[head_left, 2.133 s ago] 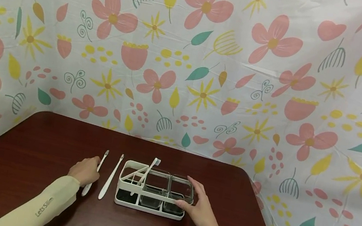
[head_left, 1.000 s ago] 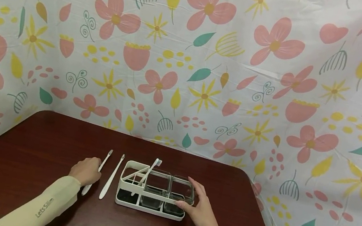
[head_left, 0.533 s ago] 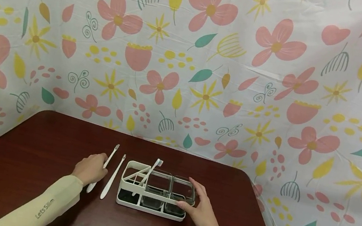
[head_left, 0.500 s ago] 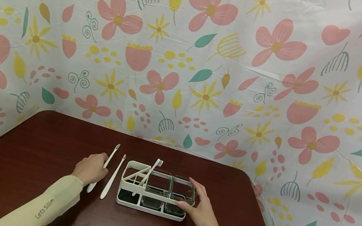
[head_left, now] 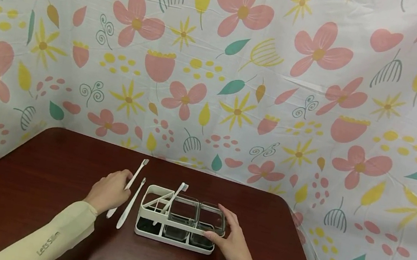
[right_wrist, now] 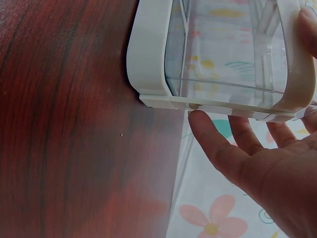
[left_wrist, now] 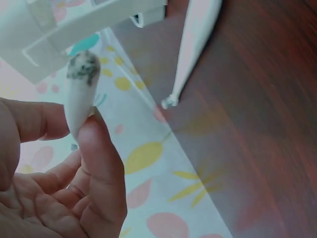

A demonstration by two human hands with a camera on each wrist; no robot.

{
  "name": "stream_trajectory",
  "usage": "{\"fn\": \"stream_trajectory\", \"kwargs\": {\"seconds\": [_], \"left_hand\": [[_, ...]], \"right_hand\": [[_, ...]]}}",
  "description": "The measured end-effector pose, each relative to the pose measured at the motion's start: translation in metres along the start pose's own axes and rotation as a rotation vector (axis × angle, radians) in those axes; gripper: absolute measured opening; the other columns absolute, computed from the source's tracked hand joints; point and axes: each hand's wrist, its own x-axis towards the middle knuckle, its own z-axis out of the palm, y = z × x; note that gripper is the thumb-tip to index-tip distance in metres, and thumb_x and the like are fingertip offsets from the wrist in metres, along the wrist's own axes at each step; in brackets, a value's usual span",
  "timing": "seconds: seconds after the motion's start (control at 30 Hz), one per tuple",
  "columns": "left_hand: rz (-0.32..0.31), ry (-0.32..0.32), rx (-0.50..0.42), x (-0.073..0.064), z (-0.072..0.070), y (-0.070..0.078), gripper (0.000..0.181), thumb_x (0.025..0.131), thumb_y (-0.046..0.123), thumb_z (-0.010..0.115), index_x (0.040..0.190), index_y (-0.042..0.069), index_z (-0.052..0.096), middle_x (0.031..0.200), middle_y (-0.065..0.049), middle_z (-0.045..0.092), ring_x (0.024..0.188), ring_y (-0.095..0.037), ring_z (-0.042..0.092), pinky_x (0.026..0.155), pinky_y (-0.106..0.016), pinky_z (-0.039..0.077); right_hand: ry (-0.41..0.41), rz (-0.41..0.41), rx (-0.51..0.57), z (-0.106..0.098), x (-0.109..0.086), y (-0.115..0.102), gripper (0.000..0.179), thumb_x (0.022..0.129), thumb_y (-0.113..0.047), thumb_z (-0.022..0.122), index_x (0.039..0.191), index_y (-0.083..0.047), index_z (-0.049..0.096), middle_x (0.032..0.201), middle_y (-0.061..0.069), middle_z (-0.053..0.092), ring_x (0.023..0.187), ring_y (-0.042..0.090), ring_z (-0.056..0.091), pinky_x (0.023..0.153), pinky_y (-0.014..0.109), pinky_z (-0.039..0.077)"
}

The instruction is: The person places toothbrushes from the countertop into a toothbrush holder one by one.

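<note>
My left hand (head_left: 110, 191) pinches a white toothbrush (head_left: 137, 174) between thumb and fingers, its head pointing away and raised at a slant. In the left wrist view the held toothbrush appears nearly end-on, with dark specks on its near end (left_wrist: 83, 69). To its right another white toothbrush (head_left: 130, 204) lies on the table. A white toothbrush holder (head_left: 185, 226) stands beyond that, a third toothbrush (head_left: 173, 197) leaning in its divided left section. My right hand (head_left: 233, 243) grips the holder's right end, thumb at the front and fingers round the side and back.
Two clear cups (head_left: 184, 208) sit in the middle and right sections of the holder. The dark reddish wooden table (head_left: 64, 161) extends around everything. A flower-printed cloth (head_left: 212, 103) hangs along its far side and both ends.
My left hand has shifted right and slightly away with the toothbrush, whose head has risen and swung toward the one lying beside it. My right hand stays on the holder.
</note>
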Motion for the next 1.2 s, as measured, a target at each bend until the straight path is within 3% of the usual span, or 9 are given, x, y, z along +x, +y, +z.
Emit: {"fn": "stream_trajectory", "kwargs": {"seconds": [0.17,0.53,0.87,1.2], "left_hand": [[0.024,0.033,-0.056,-0.002,-0.006,0.012,0.035,0.088,0.008,0.061,0.121,-0.001,0.06,0.081,-0.002,0.058,0.056,-0.017,0.052,0.049,-0.034,0.042],[0.059,0.06,-0.09,-0.006,-0.013,0.03,0.034,0.09,0.007,0.06,0.123,0.0,0.06,0.083,-0.003,0.057,0.054,-0.016,0.049,0.048,-0.033,0.041],[0.121,0.108,-0.159,-0.01,-0.018,0.05,0.033,0.087,0.005,0.067,0.119,0.001,0.061,0.08,-0.001,0.056,0.056,-0.015,0.049,0.049,-0.032,0.042],[0.122,0.085,-0.217,-0.012,-0.019,0.063,0.032,0.089,0.005,0.063,0.121,0.003,0.06,0.08,-0.001,0.055,0.054,-0.015,0.048,0.05,-0.032,0.043]], "right_hand": [[0.002,0.001,0.002,0.0,0.0,0.0,0.078,0.081,-0.016,0.082,0.149,-0.019,0.043,0.148,0.009,0.04,0.137,0.033,0.037,0.101,0.058,0.038],[0.002,-0.007,-0.009,-0.001,-0.002,0.0,0.079,0.081,-0.019,0.083,0.149,-0.018,0.044,0.148,0.009,0.04,0.137,0.034,0.037,0.101,0.059,0.038],[0.002,0.013,0.006,-0.001,-0.002,-0.002,0.076,0.082,-0.019,0.082,0.148,-0.019,0.044,0.147,0.007,0.041,0.137,0.033,0.037,0.1,0.056,0.04],[-0.008,0.017,0.028,0.0,-0.003,-0.003,0.077,0.083,-0.015,0.081,0.149,-0.018,0.043,0.148,0.009,0.039,0.136,0.034,0.038,0.098,0.057,0.042]]}}
